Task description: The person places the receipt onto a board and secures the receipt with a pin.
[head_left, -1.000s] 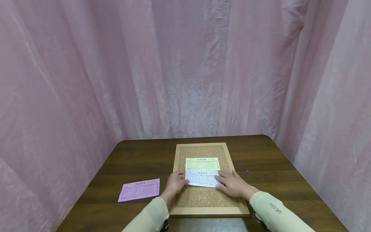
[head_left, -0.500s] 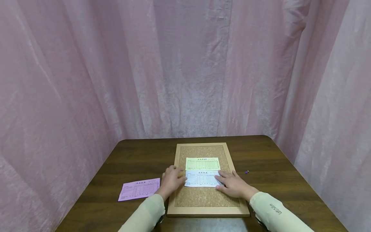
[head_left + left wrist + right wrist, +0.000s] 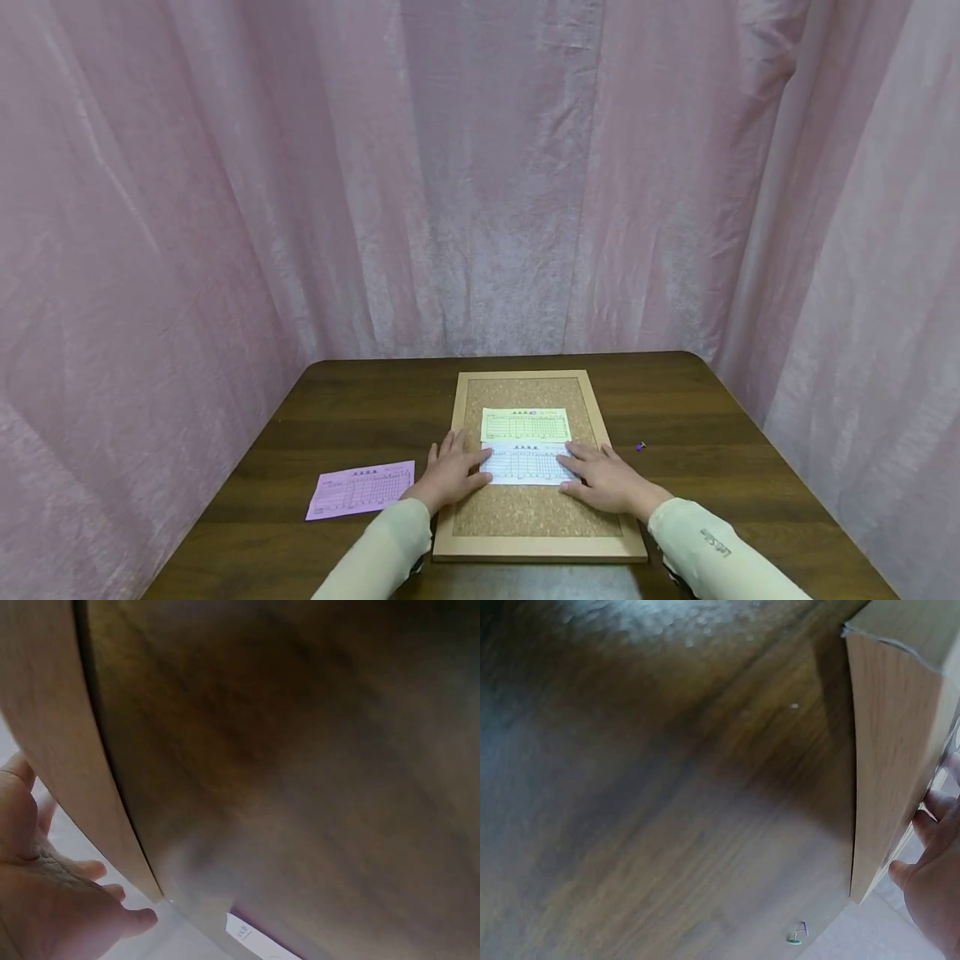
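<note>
- White printed slip (image 3: pixel 522 464): gridded form, flat, long side crosswise, mid-board.
- My left hand (image 3: pixel 450 475), fingers spread, has thumb and index tips at its left edge; my right hand (image 3: pixel 609 483) rests fingertips on its right end.
- Yellow slip (image 3: pixel 519 426): similar printed grid, just beyond the white one, purple spot near top edge.
- Corkboard (image 3: pixel 536 514): pale wood frame, flat under both slips, long sides running away from me.

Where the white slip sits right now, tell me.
In the head view, the white slip lies near the middle of the corkboard, just on the near side of the yellow-green slip, between the left hand and the right hand.
</note>
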`<state>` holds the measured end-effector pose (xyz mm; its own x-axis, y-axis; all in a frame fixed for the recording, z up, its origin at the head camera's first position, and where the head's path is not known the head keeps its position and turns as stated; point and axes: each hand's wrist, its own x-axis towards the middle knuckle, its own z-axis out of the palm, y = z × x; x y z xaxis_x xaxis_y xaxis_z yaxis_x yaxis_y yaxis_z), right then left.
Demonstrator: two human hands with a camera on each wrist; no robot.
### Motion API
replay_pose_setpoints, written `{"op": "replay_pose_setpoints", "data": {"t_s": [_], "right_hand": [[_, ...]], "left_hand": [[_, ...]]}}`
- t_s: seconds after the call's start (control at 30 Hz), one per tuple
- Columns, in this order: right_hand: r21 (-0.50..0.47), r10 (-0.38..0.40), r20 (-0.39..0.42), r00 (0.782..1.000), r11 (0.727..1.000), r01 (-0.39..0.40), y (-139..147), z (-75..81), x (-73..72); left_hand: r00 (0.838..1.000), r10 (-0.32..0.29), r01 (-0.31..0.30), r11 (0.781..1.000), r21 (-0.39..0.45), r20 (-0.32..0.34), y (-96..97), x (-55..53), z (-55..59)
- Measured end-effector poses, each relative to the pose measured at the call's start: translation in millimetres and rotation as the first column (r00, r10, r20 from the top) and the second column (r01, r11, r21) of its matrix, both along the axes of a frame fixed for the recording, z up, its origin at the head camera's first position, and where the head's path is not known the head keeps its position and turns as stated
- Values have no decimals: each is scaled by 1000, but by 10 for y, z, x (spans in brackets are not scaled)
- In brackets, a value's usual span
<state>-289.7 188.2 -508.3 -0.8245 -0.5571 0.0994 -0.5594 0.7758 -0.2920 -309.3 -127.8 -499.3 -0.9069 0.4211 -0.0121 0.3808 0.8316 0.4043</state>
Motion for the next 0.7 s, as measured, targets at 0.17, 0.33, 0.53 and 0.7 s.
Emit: {"op": "replay_pose_setpoints", "data": {"t_s": [0.17,0.33,0.53,0.7], "right_hand": [[20,-11,17,1000,1000,10,13,6,-1],[22,2,6,1000,1000,-2,26,15,-11],[8,14,16,1000,1000,-14,34,14,-7],[2,13,23,1000,1000,-13,46,-8,-12]], "left_hand": [[1000,12,-12,1000,-8,24,-2,21,-28],[998,31,-31,999,11,52,4,23,-49],[996,42,-45,998,33,76,6,41,-32],[996,41,-45,997,54,81,1,47,-25]]}}
